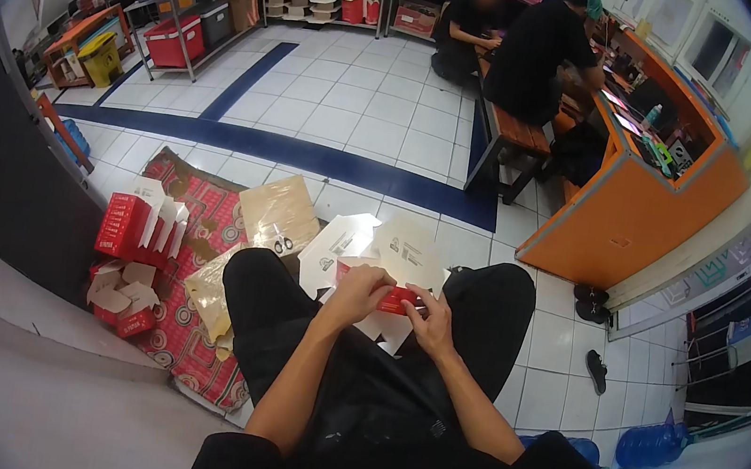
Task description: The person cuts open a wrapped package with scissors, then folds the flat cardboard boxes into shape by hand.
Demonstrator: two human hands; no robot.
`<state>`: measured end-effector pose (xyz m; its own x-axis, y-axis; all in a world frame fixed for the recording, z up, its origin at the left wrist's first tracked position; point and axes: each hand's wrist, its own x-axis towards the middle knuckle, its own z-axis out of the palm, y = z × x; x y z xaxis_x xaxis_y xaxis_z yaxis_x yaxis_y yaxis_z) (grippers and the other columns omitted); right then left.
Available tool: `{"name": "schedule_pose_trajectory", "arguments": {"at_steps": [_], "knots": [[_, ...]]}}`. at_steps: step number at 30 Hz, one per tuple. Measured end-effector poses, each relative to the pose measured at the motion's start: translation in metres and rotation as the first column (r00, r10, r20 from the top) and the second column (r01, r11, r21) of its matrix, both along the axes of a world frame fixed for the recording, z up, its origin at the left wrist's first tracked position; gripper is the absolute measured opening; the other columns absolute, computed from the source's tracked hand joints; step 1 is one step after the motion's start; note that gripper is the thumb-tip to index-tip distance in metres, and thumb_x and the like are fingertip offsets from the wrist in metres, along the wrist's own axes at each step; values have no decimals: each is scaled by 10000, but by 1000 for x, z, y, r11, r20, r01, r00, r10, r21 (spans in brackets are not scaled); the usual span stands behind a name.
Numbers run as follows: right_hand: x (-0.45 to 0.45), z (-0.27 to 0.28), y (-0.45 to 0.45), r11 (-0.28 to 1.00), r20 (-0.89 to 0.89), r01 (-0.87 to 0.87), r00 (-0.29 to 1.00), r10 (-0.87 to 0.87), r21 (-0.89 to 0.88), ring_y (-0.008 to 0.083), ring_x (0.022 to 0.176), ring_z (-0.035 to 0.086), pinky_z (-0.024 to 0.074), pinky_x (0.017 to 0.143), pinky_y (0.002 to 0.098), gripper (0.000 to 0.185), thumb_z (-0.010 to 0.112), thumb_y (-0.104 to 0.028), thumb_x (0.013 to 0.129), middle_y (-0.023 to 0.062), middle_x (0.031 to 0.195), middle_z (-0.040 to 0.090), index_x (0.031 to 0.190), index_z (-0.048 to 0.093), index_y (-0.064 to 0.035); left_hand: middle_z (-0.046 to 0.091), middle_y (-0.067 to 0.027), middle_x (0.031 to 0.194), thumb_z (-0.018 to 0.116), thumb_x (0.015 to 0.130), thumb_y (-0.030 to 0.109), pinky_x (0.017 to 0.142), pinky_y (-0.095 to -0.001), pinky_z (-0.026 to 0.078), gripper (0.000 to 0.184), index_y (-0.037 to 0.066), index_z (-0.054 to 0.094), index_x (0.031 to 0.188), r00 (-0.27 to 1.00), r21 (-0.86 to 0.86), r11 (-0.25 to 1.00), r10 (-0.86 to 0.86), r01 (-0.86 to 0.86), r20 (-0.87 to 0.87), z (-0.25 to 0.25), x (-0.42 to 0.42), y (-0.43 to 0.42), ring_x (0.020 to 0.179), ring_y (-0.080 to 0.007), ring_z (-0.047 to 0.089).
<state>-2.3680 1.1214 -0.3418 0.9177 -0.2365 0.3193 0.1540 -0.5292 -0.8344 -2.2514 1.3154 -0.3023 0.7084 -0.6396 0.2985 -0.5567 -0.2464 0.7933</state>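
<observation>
Between my knees, my left hand (362, 293) and my right hand (429, 321) pinch a red and white cardboard box blank (394, 301) from either side. Its red strip shows between my fingers; part of the piece is hidden behind my hands. Beneath and beyond it lie flat white cardboard sheets (412, 247) with small dark print. To the left, a pair of scissors (283, 244) rests on a plastic-wrapped stack of flat cardboard (280, 208). Further left stand several folded red and white boxes (123, 226), with more lying tumbled (135, 320) below them.
A red patterned mat (212, 213) covers the tiles at left. Two people (533, 61) sit by a wooden bench (514, 129) and orange counter (627, 230). Sandals (597, 371) and a blue water bottle (651, 445) lie right. Shelves (326, 0) line the back.
</observation>
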Motion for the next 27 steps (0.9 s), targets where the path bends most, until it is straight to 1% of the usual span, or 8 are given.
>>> {"name": "schedule_pose_trajectory", "arguments": {"at_steps": [1,3,9,15,22,24,26,27], "knots": [[1,0,0,1000,-3,2,1000,-2,2,203,948,751,641,769,311,356,757,-86,1019,147,1267,641,1366,700,-34,777,-185,984,739,947,67,867,-454,552,132,-9,767,1051,1000,2,1000,-2,2,-3,4,-1,0,957,-362,724],[5,-3,-3,951,-58,-17,998,36,309,175,945,733,632,760,298,380,737,-85,1039,130,1268,642,1408,671,-20,776,-187,993,735,959,70,858,-445,557,136,-8,763,1067,1000,-82,997,-10,8,-19,14,-2,-1,949,-367,729],[10,-22,-14,884,-53,-35,996,67,466,139,898,722,606,731,275,367,723,-116,1062,99,1221,655,1397,656,19,776,-190,994,728,980,76,845,-434,564,120,-1,763,1065,997,-113,994,-13,5,-72,20,-2,2,945,-370,738],[9,-24,-15,968,-33,45,999,-38,247,108,809,709,558,704,251,308,744,-130,1052,73,1046,722,1320,699,15,774,-187,989,732,969,78,850,-444,563,126,-5,763,1058,998,-105,993,-59,57,-16,12,-4,-8,932,-370,736],[1,-11,-7,973,-161,-15,986,53,230,184,900,722,563,826,345,276,752,-157,1018,108,1094,746,1279,761,-71,756,-186,939,747,942,95,823,-476,544,94,11,752,983,998,-162,985,-58,56,-4,-6,1,-12,915,-391,715],[4,-15,-10,988,-135,-18,990,39,155,216,1034,713,549,930,360,303,730,-177,1035,154,1134,739,1303,752,-38,741,-184,905,759,930,136,807,-500,523,114,24,737,925,978,-166,984,-28,63,206,-19,5,-15,898,-412,700],[7,-34,-15,996,-2,-46,999,46,82,177,1111,670,551,919,328,431,657,-127,1079,134,1376,622,1484,581,-1,730,-135,891,749,952,183,832,-477,499,127,62,733,915,972,-37,999,35,-27,233,-9,4,-14,906,-367,696],[8,-34,-9,995,48,-51,998,47,86,172,1146,652,548,926,324,496,619,-113,1098,128,1481,568,1563,496,9,722,-104,891,747,946,185,854,-447,488,96,91,735,928,935,-9,998,56,-56,351,0,3,-12,914,-326,691]]}}
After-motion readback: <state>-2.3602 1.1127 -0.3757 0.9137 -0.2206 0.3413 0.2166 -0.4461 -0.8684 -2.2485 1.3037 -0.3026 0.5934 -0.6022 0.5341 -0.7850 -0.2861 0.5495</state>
